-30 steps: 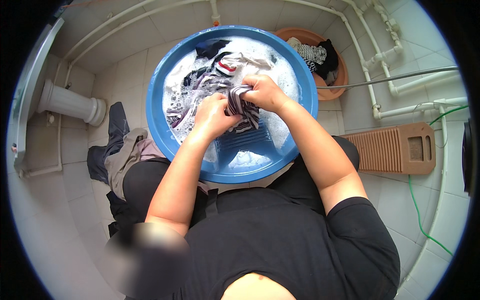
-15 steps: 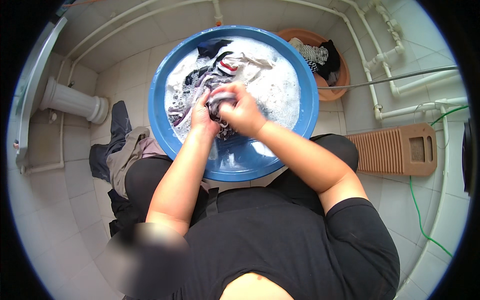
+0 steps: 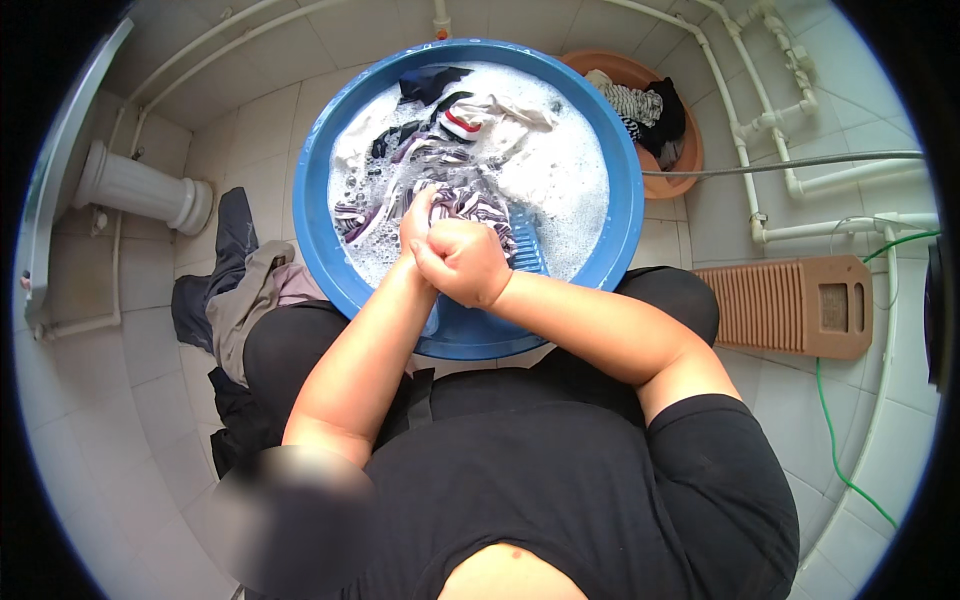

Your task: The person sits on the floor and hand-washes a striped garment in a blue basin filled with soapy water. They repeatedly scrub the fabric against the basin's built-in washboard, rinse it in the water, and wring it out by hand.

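Blue basin: foamy water, with a blue ridged washboard dipping in on the near side.
Striped cloth: in the basin, wet and bunched, just beyond both hands; its near edge meets the fingers and its right edge lies on the washboard.
Left hand: reaching forward, fingers against the cloth's near left edge; how firmly they close on it, I cannot tell.
Right hand: curled into a fist, touching the left by its wrist, with the cloth directly past its knuckles; whether fabric is caught inside, I cannot tell.
Suds: thickest toward the right, around a pale garment with a red band and a dark cloth.
Orange tub: behind the basin on the right, holding black and patterned clothes.
Brown washboard: to the right, beside the knee.
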Demonstrator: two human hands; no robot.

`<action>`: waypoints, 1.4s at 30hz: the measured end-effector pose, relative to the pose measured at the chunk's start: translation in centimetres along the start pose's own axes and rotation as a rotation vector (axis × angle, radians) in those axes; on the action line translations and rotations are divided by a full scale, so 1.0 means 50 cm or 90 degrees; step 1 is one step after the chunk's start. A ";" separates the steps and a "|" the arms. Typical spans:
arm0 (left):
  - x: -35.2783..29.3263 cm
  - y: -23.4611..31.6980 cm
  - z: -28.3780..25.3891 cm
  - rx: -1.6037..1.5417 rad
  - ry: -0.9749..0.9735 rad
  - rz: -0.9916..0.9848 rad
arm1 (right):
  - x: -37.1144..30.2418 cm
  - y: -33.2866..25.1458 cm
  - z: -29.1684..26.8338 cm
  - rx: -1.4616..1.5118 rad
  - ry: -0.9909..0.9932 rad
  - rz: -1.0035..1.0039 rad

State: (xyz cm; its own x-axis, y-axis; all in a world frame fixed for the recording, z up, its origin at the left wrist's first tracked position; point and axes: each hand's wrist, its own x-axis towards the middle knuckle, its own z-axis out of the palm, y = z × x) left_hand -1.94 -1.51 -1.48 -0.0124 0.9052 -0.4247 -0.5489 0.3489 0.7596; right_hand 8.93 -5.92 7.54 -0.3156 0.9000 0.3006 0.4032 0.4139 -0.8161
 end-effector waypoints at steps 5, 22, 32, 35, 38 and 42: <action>-0.085 0.039 0.135 -0.146 0.066 -0.113 | 0.046 0.117 -0.018 0.087 0.156 0.237; -0.088 0.121 0.106 -0.091 -0.296 -0.217 | 0.100 0.124 -0.109 0.587 0.067 0.241; -0.045 0.215 0.056 -0.367 -0.129 -0.045 | 0.090 0.148 -0.149 0.436 -0.232 0.399; -0.031 0.166 0.050 -0.290 -0.016 -0.130 | 0.104 0.133 -0.176 0.669 -0.215 0.503; -0.014 0.110 0.042 -0.235 -0.020 -0.205 | 0.102 0.199 -0.154 0.755 -0.142 0.499; 0.005 0.058 0.023 -0.155 0.079 -0.165 | 0.079 0.256 -0.114 -0.277 -0.125 0.394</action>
State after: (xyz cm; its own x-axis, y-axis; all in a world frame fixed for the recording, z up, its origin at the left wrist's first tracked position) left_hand -2.59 0.01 1.19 0.0595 0.7528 -0.6556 -0.7299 0.4809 0.4859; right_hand 17.75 3.73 1.12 -0.0535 0.9610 -0.2713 0.8429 -0.1022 -0.5283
